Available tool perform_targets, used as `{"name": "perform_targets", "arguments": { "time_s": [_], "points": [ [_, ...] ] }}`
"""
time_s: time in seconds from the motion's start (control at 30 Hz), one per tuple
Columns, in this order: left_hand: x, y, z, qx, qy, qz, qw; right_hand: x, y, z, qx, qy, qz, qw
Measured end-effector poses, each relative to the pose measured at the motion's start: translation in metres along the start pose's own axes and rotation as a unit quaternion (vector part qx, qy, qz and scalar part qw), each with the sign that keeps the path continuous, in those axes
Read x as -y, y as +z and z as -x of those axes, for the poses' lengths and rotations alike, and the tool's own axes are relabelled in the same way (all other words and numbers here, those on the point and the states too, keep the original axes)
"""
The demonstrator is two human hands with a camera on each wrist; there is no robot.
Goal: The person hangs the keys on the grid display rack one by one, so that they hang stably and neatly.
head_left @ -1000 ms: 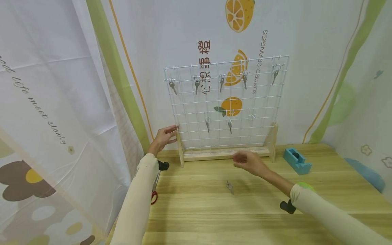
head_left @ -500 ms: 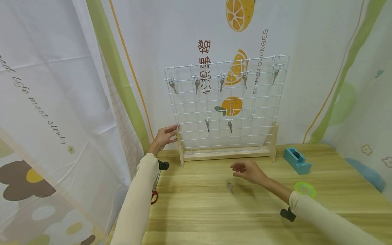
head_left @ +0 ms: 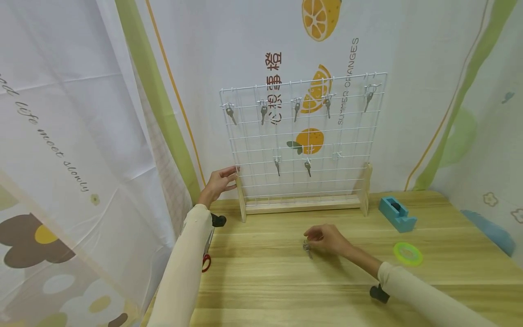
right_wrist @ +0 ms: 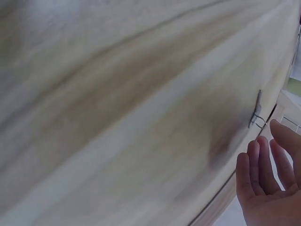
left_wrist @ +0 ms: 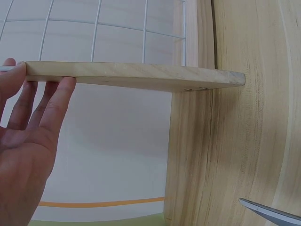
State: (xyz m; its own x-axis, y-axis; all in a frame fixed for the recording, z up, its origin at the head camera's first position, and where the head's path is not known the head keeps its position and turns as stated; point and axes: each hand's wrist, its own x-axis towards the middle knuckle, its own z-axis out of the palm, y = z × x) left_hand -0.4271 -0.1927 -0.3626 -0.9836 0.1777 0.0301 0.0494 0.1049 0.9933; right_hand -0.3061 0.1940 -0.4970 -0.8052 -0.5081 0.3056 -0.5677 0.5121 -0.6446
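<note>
A small silver key (head_left: 307,250) on a ring lies on the wooden table. My right hand (head_left: 328,239) is right at it, fingers loosely curved. In the right wrist view the key (right_wrist: 258,106) shows just past the thumb tip. Beyond stands a white wire grid rack with a wooden base (head_left: 302,206). Several keys hang from its hooks, among them a key (head_left: 308,168) in the lower row; a bare hook (head_left: 337,156) is to its right. My left hand (head_left: 218,182) holds the rack's left wooden upright (left_wrist: 127,75), thumb on one side and fingertips on the other.
A blue tape dispenser (head_left: 397,215) stands on the table right of the rack. Nearer lies a yellow-green ring-shaped roll (head_left: 407,254). Red-handled scissors (head_left: 206,262) lie at the left table edge, partly behind the left sleeve. A printed curtain (head_left: 245,45) hangs behind.
My right hand has moved down and toward me from the rack's base to the key on the table. The yellow-green roll has come into full view. My left hand stays on the upright.
</note>
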Motion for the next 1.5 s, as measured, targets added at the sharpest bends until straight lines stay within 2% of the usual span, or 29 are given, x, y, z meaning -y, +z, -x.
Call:
{"name": "perform_targets", "arguments": {
  "time_s": [0.17, 0.4, 0.9, 1.2, 1.43, 1.5],
  "points": [
    [0.000, 0.001, -0.002, -0.002, -0.001, 0.006, 1.0000, -0.002, 0.007, 0.000, 0.007, 0.010, 0.007, 1.000],
    [-0.001, 0.002, -0.002, 0.003, 0.003, 0.000, 1.0000, -0.006, 0.012, -0.001, -0.001, -0.005, 0.025, 1.000],
    [-0.004, 0.003, -0.001, -0.004, -0.004, 0.004, 1.0000, -0.009, 0.010, -0.002, 0.003, -0.022, 0.027, 0.999],
    [-0.003, 0.001, -0.002, -0.001, 0.000, 0.005, 1.0000, -0.012, -0.003, -0.002, -0.009, -0.015, 0.020, 1.000],
    [0.000, 0.000, -0.001, 0.000, 0.000, 0.001, 1.0000, -0.008, -0.021, -0.004, -0.032, -0.064, 0.032, 0.997],
    [0.001, -0.001, 0.000, 0.001, 0.001, -0.001, 1.0000, -0.007, -0.027, -0.004, -0.035, -0.064, 0.035, 0.997]
  ]
}}
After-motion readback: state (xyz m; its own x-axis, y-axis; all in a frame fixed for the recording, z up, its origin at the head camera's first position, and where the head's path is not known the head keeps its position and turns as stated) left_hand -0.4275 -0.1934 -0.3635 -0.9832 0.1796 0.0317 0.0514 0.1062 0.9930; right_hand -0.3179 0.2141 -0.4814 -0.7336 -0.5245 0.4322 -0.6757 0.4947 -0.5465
